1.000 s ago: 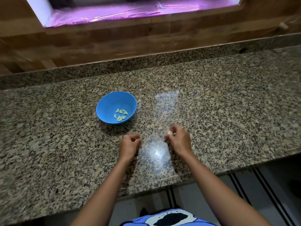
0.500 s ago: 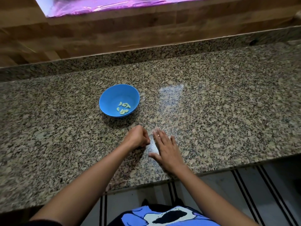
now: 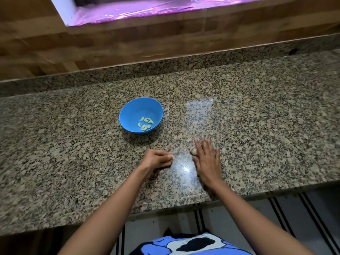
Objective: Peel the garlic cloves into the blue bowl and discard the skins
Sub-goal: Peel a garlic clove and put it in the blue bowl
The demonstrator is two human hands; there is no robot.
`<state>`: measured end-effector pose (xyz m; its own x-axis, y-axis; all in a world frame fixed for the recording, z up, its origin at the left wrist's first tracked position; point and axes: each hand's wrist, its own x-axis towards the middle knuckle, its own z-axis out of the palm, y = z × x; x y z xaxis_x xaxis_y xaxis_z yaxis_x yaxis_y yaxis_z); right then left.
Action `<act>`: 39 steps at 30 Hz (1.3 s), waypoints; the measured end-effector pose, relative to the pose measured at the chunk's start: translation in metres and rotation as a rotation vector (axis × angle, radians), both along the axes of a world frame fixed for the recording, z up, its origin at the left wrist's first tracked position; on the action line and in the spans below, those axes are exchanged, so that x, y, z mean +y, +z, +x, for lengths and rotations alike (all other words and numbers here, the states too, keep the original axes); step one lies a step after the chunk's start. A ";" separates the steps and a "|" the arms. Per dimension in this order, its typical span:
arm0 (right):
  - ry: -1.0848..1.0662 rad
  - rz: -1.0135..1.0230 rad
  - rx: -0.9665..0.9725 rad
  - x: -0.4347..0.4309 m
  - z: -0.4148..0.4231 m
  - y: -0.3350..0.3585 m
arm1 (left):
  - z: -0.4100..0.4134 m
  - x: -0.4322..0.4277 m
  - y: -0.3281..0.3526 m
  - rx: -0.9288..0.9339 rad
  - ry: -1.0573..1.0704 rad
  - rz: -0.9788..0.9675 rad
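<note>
A blue bowl (image 3: 128,111) stands on the granite counter with several peeled garlic cloves (image 3: 145,123) in its bottom. Nearer to me, my left hand (image 3: 157,160) rests on the counter curled into a loose fist; whether it holds anything is hidden. My right hand (image 3: 207,159) lies flat with fingers spread, its edge against a small pale heap of garlic skins (image 3: 192,150) on the counter.
The granite counter (image 3: 266,129) runs left to right, with a low granite upstand and a wooden wall behind it. Its front edge is just below my wrists. A striped floor mat (image 3: 287,208) lies below.
My right hand has gone from pinching a small pale piece to lying flat with fingers spread beside the skins. The left fist has stayed almost still.
</note>
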<state>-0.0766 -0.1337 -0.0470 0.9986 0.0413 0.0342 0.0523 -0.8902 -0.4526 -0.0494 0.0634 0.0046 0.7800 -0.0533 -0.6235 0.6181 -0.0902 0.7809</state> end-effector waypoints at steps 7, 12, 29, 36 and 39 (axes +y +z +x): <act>0.100 0.519 -0.023 0.035 -0.002 0.040 | -0.012 -0.015 0.013 -0.168 0.010 -0.100; 0.056 0.699 0.319 0.029 0.014 0.054 | -0.015 -0.007 0.015 -0.385 -0.153 0.036; 0.426 0.345 0.069 0.036 0.009 0.041 | -0.025 0.014 0.003 -0.184 -0.307 0.169; 0.007 1.419 1.079 0.026 0.009 0.052 | -0.022 0.011 -0.004 -1.180 -0.512 0.615; 0.196 0.764 0.582 0.031 0.011 0.042 | -0.021 0.005 0.000 -0.646 -0.465 0.549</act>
